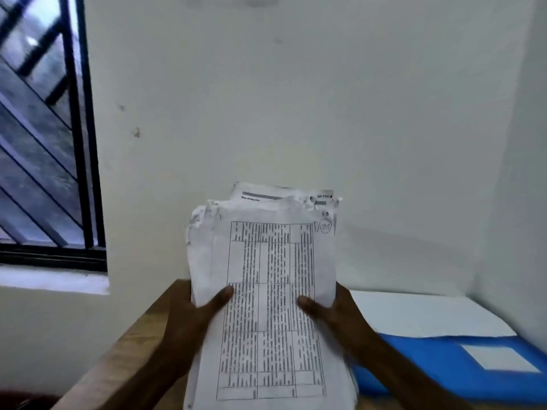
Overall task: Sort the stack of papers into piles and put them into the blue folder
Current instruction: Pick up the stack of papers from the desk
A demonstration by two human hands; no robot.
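Note:
I hold a thick stack of papers (270,279) upright in front of me with both hands. The top sheet carries a printed table in columns, and crumpled sheet edges stick out at the top. My left hand (189,318) grips the stack's left edge, thumb across the front. My right hand (334,315) grips the right edge the same way. The blue folder (438,368) lies flat on the wooden table (133,344) to the right, with a white label on its cover and a white sheet (414,312) lying over its far part.
A pale wall stands close behind the table, meeting a side wall at the right. A barred window (44,143) with a white sill fills the left. The table's left edge runs diagonally under my left forearm.

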